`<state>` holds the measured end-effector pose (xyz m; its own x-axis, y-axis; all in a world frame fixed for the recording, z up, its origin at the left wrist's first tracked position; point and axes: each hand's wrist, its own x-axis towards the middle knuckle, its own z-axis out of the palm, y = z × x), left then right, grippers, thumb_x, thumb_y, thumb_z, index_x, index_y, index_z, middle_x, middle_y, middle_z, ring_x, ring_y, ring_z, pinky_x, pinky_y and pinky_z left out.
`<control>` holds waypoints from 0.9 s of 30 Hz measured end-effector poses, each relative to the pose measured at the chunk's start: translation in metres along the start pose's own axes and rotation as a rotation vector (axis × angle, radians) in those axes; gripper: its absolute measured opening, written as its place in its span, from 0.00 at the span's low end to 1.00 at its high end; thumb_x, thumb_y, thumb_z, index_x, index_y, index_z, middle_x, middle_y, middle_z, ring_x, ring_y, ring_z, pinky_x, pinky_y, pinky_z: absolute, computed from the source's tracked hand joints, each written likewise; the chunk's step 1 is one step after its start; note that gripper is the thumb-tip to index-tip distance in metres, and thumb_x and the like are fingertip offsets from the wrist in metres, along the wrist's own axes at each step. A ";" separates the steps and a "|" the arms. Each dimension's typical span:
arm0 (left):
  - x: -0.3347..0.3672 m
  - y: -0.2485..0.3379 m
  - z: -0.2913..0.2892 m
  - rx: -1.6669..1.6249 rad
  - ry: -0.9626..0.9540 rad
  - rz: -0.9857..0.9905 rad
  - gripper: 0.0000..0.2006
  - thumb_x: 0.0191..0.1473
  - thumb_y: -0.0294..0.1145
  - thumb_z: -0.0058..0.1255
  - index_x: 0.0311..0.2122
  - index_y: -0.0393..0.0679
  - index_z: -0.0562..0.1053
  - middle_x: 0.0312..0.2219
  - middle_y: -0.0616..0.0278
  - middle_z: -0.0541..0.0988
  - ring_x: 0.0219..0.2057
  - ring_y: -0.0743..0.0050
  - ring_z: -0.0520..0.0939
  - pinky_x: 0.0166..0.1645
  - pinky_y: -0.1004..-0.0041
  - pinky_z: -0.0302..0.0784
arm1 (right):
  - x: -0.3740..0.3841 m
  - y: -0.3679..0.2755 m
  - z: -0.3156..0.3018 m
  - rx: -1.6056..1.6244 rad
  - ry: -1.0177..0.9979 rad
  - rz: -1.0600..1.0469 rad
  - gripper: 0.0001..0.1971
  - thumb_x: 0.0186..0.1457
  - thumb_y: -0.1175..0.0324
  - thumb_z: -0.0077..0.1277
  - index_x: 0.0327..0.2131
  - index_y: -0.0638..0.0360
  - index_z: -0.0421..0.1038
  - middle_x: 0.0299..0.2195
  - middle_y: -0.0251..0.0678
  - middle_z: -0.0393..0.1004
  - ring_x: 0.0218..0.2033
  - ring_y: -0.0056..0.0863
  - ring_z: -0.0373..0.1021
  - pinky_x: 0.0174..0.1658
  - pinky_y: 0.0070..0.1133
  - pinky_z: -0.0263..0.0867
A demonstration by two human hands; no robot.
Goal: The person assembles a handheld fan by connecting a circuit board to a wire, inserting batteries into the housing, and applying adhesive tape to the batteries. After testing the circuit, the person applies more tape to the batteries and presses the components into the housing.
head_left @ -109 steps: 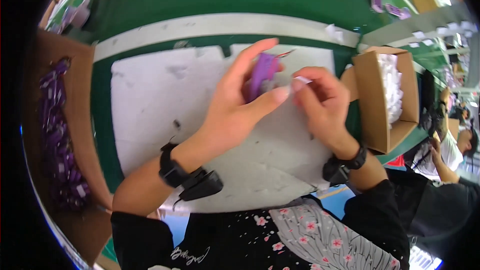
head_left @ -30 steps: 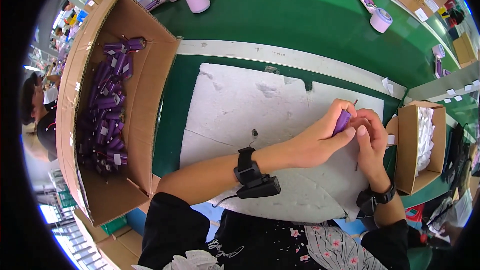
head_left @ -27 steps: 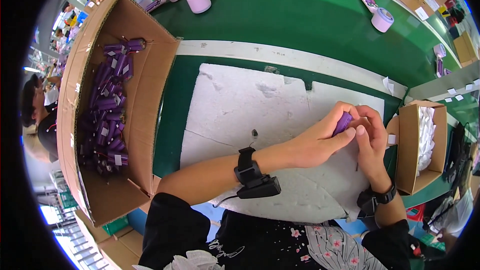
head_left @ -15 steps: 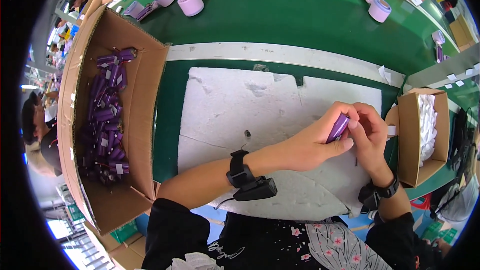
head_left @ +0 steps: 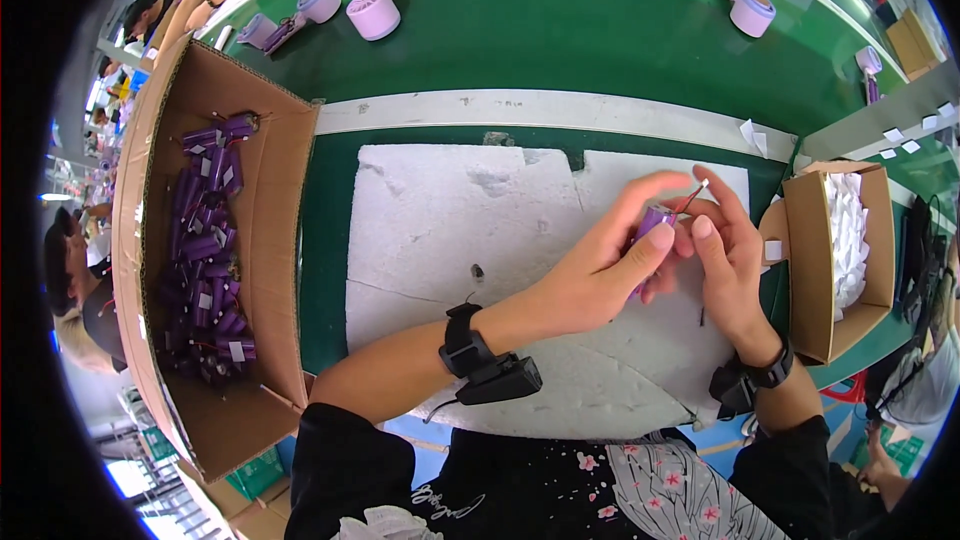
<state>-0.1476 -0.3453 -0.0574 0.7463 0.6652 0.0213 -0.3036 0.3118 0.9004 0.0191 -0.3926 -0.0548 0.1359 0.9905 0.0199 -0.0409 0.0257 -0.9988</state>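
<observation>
A purple cylindrical battery (head_left: 655, 217) is gripped in my left hand (head_left: 600, 265), between the thumb and the fingers, above the right part of a white foam board (head_left: 440, 210). Thin dark and red wires with a small white connector (head_left: 704, 183) rise from its upper end. Beside it is my right hand (head_left: 738, 270), its thumb and index finger apart. The right index fingertip is close to the connector; the other right fingers curl near the battery, and I cannot tell whether they touch it. My fingers hide the battery's lower part.
At the left, a large open cardboard box (head_left: 275, 230) holds many purple batteries with wires. A smaller cardboard box (head_left: 815, 270) of white pieces stands at the right. Purple handheld fans (head_left: 374, 15) lie on the green surface (head_left: 560, 30) beyond a pale rail (head_left: 440, 112). Other people are at the far left.
The battery has turned in my left hand and moved slightly left and down. Its wires and connector now show. My right thumb and index finger have spread away from it.
</observation>
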 end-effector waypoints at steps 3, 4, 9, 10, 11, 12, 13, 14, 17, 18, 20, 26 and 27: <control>-0.002 0.004 0.001 -0.090 0.026 -0.008 0.24 0.66 0.39 0.33 0.63 0.48 0.47 0.37 0.57 0.73 0.29 0.74 0.75 0.32 0.76 0.72 | 0.000 0.001 -0.011 -0.050 -0.118 0.064 0.20 0.63 0.63 0.42 0.52 0.69 0.64 0.36 0.38 0.74 0.32 0.20 0.70 0.37 0.19 0.68; -0.002 0.006 0.001 -0.136 0.036 -0.014 0.26 0.66 0.39 0.34 0.65 0.49 0.46 0.38 0.56 0.74 0.29 0.73 0.76 0.32 0.75 0.72 | -0.001 0.000 -0.013 -0.107 -0.161 0.047 0.20 0.64 0.62 0.41 0.52 0.69 0.65 0.36 0.39 0.74 0.33 0.21 0.70 0.37 0.19 0.68; -0.002 0.011 0.001 0.117 -0.091 -0.150 0.27 0.65 0.36 0.36 0.65 0.49 0.45 0.37 0.56 0.75 0.28 0.75 0.77 0.33 0.74 0.74 | -0.005 -0.002 -0.012 -0.102 -0.274 0.003 0.22 0.66 0.58 0.36 0.49 0.69 0.67 0.38 0.40 0.75 0.34 0.20 0.71 0.38 0.18 0.67; -0.002 0.007 0.001 0.166 -0.068 -0.126 0.27 0.64 0.36 0.38 0.65 0.48 0.46 0.37 0.56 0.75 0.28 0.76 0.77 0.33 0.75 0.74 | -0.005 0.000 -0.012 -0.041 -0.285 0.002 0.22 0.66 0.57 0.35 0.49 0.67 0.68 0.39 0.40 0.75 0.34 0.19 0.70 0.39 0.18 0.66; -0.003 0.003 0.001 0.217 -0.044 -0.102 0.27 0.64 0.35 0.40 0.64 0.48 0.48 0.37 0.57 0.75 0.28 0.78 0.76 0.33 0.76 0.74 | -0.005 0.004 -0.012 -0.040 -0.294 -0.007 0.22 0.66 0.57 0.35 0.49 0.67 0.68 0.39 0.40 0.75 0.34 0.19 0.70 0.39 0.18 0.66; -0.003 0.001 0.000 0.268 -0.019 -0.079 0.27 0.63 0.35 0.41 0.64 0.47 0.49 0.37 0.58 0.75 0.28 0.79 0.76 0.33 0.77 0.74 | -0.004 0.009 -0.012 -0.054 -0.229 -0.031 0.22 0.66 0.56 0.35 0.47 0.67 0.69 0.38 0.40 0.75 0.33 0.19 0.71 0.37 0.18 0.67; -0.002 0.002 -0.003 0.277 -0.019 -0.073 0.27 0.63 0.35 0.41 0.64 0.47 0.49 0.37 0.58 0.75 0.28 0.79 0.76 0.33 0.77 0.74 | -0.004 0.014 -0.013 -0.068 -0.158 -0.056 0.22 0.66 0.56 0.34 0.45 0.67 0.69 0.37 0.39 0.75 0.32 0.20 0.71 0.36 0.18 0.67; 0.000 0.005 -0.008 0.414 0.055 -0.029 0.27 0.62 0.35 0.43 0.63 0.46 0.51 0.38 0.58 0.75 0.28 0.80 0.76 0.34 0.77 0.74 | -0.002 0.017 -0.014 -0.080 -0.085 -0.080 0.22 0.66 0.56 0.34 0.43 0.67 0.70 0.36 0.39 0.75 0.31 0.20 0.71 0.34 0.18 0.67; 0.019 0.029 -0.037 0.719 0.317 0.111 0.29 0.57 0.38 0.50 0.60 0.44 0.56 0.40 0.55 0.73 0.29 0.73 0.77 0.36 0.72 0.74 | 0.004 0.018 -0.014 0.071 0.053 0.013 0.22 0.66 0.56 0.33 0.39 0.65 0.70 0.33 0.39 0.75 0.28 0.22 0.72 0.31 0.18 0.68; 0.032 0.042 -0.055 0.744 0.447 0.159 0.30 0.55 0.40 0.53 0.59 0.43 0.57 0.40 0.51 0.71 0.32 0.65 0.78 0.38 0.66 0.75 | 0.006 0.020 -0.014 0.147 0.120 0.068 0.22 0.66 0.55 0.33 0.37 0.65 0.70 0.31 0.38 0.74 0.26 0.23 0.72 0.30 0.18 0.68; 0.061 0.064 -0.127 1.394 0.702 0.581 0.36 0.46 0.41 0.61 0.58 0.47 0.58 0.47 0.45 0.67 0.48 0.53 0.70 0.51 0.58 0.68 | 0.008 0.019 -0.011 0.162 0.094 0.049 0.21 0.66 0.55 0.33 0.36 0.64 0.70 0.30 0.38 0.73 0.25 0.23 0.71 0.28 0.18 0.68; 0.080 0.104 -0.276 1.566 1.109 0.115 0.40 0.36 0.43 0.67 0.57 0.50 0.63 0.44 0.42 0.73 0.48 0.45 0.72 0.53 0.59 0.69 | 0.014 0.022 -0.004 0.231 -0.006 0.020 0.21 0.66 0.55 0.32 0.34 0.63 0.68 0.26 0.35 0.71 0.22 0.23 0.70 0.26 0.18 0.67; 0.083 0.103 -0.282 1.565 1.102 0.129 0.40 0.36 0.43 0.67 0.57 0.50 0.63 0.44 0.42 0.73 0.48 0.45 0.72 0.53 0.59 0.69 | 0.015 0.023 -0.006 0.229 0.002 0.009 0.21 0.66 0.55 0.32 0.34 0.63 0.68 0.26 0.35 0.71 0.22 0.23 0.70 0.26 0.18 0.67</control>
<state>-0.2838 -0.0662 -0.0856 -0.0746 0.8989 0.4318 0.8758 -0.1481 0.4595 0.0257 -0.3778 -0.0775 0.1363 0.9906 0.0105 -0.2658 0.0467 -0.9629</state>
